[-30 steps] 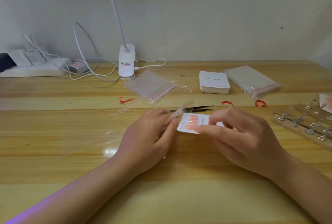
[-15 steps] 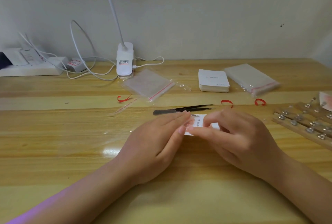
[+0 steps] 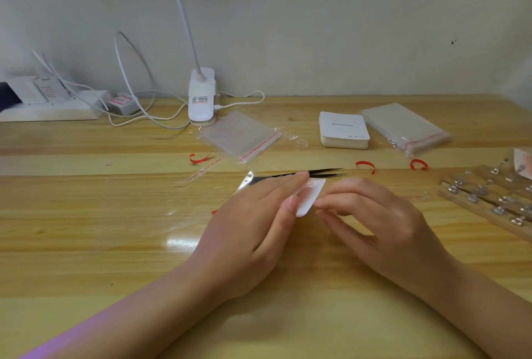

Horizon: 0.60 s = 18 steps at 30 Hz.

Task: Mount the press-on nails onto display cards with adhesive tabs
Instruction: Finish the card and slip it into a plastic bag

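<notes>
Where left hand [image 3: 253,232] covers it, white display card [image 3: 309,197] blurred, nails unreadable; both hands' fingers pinch card, right hand [image 3: 383,223] at edge.

Left hand [image 3: 253,232] and right hand [image 3: 383,226] bare, short unpainted nails, forearms seemingly sleeveless, no rings or watch

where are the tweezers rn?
Head view: the black tweezers lie on the table mid-frame, just beyond the left hand and the white card, tips pointing right.
</notes>
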### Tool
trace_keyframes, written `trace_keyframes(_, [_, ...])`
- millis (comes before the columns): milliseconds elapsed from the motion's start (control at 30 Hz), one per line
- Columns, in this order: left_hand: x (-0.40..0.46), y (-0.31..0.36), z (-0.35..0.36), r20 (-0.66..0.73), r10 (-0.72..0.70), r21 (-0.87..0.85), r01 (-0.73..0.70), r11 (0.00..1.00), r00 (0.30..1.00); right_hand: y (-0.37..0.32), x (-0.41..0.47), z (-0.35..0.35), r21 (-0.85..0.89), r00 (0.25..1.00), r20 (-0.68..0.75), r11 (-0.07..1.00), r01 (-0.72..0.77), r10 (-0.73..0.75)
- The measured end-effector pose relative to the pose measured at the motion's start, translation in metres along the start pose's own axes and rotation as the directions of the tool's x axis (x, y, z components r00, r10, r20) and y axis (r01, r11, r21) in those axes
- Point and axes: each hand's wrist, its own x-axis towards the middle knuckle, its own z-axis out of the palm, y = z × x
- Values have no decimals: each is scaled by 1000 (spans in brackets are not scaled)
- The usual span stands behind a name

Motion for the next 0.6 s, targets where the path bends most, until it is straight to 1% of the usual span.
trace_keyframes(67, [0,0,0,9,3,-21,-3,1000,1000,2,0,0,-46,999,-32,999,-5,4])
trace_keyframes(133, [0,2,1,17,21,-14,-21,1000,1000,2,0,2,-36,999,-39,999,-2,1])
trace_keyframes(200, [0,5,1,-8,47,-7,-47,999,999,1,0,4,-23,999,-35,1000,13,-14])
trace_keyframes(367, [0,12,1,-49,123,25,-122,992,991,-6,0,7,-68,999,31,997,34,-32])
trace_keyframes(433, [0,13,0,-51,132,28,-131,991,990,-9,0,7,-71,998,70,997,9,-4])
trace_keyframes(600, [-1,12,-2,-52,160,26,-159,987,986,-10,-2,3,-38,978,169,993,-115,119])
